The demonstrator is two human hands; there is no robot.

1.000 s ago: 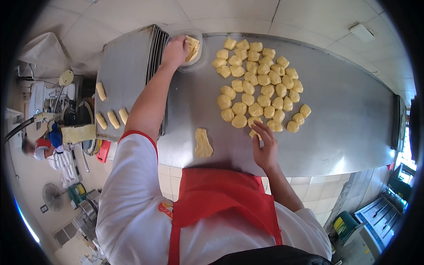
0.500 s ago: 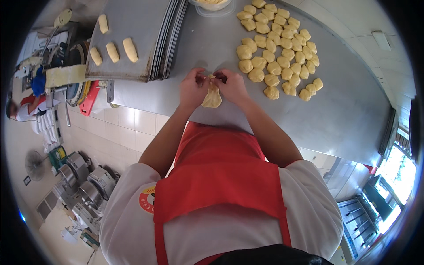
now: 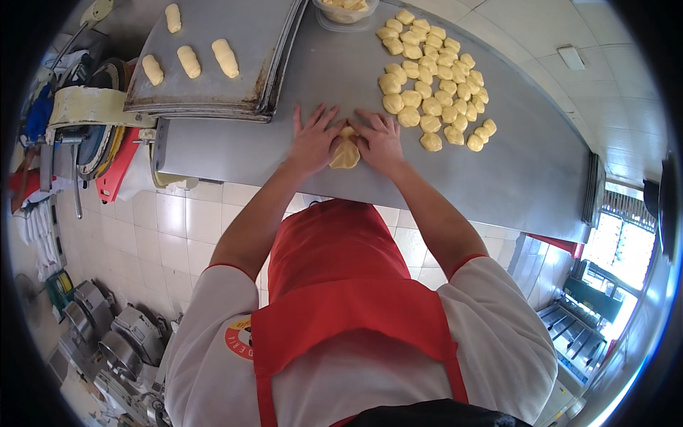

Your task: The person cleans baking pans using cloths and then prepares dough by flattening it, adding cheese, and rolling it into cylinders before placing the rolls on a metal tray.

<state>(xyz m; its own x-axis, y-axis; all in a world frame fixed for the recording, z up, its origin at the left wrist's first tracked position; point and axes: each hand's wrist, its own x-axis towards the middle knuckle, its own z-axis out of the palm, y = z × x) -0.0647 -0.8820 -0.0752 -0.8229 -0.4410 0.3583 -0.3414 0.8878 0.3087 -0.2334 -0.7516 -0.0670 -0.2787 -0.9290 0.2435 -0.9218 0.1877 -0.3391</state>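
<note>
On the steel table, a flattened, elongated piece of pale yellow dough (image 3: 345, 153) lies between my hands, partly rolled at its far end. My left hand (image 3: 313, 139) rests at its left side, fingers spread, thumb at the dough. My right hand (image 3: 378, 140) mirrors it on the right, fingers apart, thumb and forefinger touching the top of the dough. Several rounded dough pieces (image 3: 431, 107) lie grouped on the table to the right of my hands.
A stack of metal trays (image 3: 199, 92) at upper left bears several shaped rolls (image 3: 226, 58). A clear container (image 3: 345, 14) with pale contents stands behind. Machinery (image 3: 85, 117) is at the left, with a partly visible person in red and white (image 3: 27, 183) beyond it.
My left hand has come down from the container to the flattened dough, and my right hand has moved left to it. The fingers of both hands have spread out since half a second ago.
</note>
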